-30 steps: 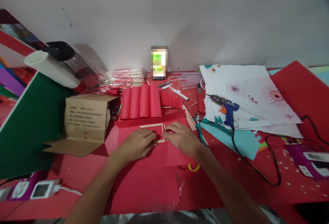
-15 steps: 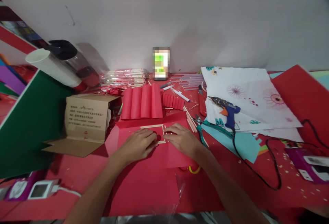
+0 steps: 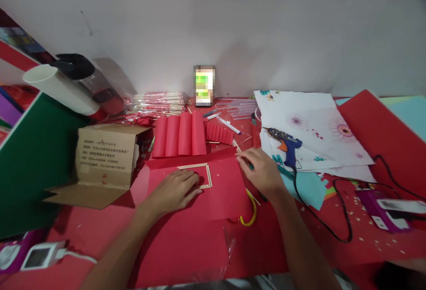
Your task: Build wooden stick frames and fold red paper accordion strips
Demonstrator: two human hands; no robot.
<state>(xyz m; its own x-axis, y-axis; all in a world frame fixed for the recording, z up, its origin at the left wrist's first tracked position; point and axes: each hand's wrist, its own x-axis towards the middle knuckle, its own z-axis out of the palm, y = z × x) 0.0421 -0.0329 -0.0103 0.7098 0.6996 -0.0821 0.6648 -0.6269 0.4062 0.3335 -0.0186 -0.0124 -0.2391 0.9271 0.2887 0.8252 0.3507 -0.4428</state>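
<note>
Head cam: a square-cornered frame of thin pale wooden sticks (image 3: 209, 175) lies on a flat red paper sheet (image 3: 229, 192), left hand (image 3: 176, 188) over its left part, can't tell if gripping. Right hand (image 3: 262, 171) is curled near the sheet's far right corner, can't tell if it's pinching anything.

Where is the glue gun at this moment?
In the head view, the glue gun lies right of centre on the flowered white sheet, a little farther away and to the right of the right hand.

Stick frame (image 3: 209, 175) on paper sheet (image 3: 229, 194).
</note>
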